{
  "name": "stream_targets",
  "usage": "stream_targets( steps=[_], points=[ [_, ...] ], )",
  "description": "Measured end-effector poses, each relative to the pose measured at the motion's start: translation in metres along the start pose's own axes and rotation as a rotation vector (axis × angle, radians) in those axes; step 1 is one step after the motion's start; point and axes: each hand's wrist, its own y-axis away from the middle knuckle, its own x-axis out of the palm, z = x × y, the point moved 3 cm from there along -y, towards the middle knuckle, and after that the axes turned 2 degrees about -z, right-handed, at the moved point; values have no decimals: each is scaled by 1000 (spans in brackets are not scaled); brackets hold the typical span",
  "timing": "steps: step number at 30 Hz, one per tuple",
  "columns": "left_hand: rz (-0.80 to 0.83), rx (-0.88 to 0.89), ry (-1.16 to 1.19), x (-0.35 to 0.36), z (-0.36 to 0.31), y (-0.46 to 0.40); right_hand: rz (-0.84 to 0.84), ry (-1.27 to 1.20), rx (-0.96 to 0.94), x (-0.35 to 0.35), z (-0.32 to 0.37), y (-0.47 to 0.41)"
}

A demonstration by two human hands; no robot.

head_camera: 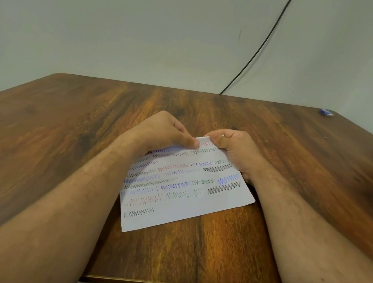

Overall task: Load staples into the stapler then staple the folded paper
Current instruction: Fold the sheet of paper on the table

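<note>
Both hands pinch the far edge of the folded paper [185, 187], which lies on the tabletop [61, 121]: the left hand [165, 130] with thumb and fingers closed on it, the right hand [233, 148] likewise. No stapler is visible. To do this well, keep the layers' edges aligned and flat while pressing the fold.

wall [126, 21]: pale, plain | table [61, 121]: dark wood (streaky grain) | cable [261, 45]: black
</note>
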Motion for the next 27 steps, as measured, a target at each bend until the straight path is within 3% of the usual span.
stream_targets(
  steps=[13,27],
  points=[
    [6,-35,-17,-13,18,0,-14,10,17,4,3,5],
    [-29,-29,-20,-17,24,-5,-155,-17,44,3,4,7]
  ],
)
